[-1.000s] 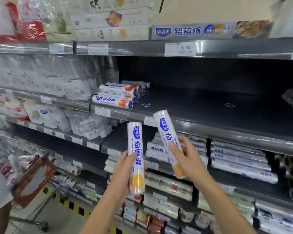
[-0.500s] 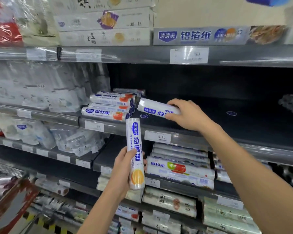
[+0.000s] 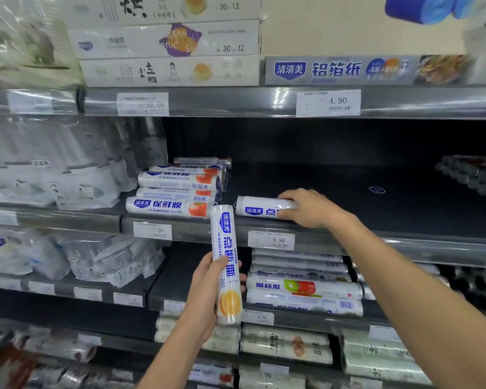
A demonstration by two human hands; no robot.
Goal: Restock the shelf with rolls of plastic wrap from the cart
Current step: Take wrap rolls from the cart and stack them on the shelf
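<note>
My right hand grips the right end of a white plastic wrap roll that lies sideways on the dark middle shelf, near its front edge. My left hand holds a second white roll upright below that shelf; it has blue lettering and an orange picture at its lower end. A stack of similar rolls with tomato pictures lies on the same shelf, just left of the laid roll.
The middle shelf is bare to the right of my hand up to dark rolls at the far right. Price tags line the shelf edge. Boxes fill the shelf above; more wrap rolls lie below.
My right hand has carried its roll from in front of the shelves up onto the middle shelf and laid it sideways. The left hand still holds its roll upright.
</note>
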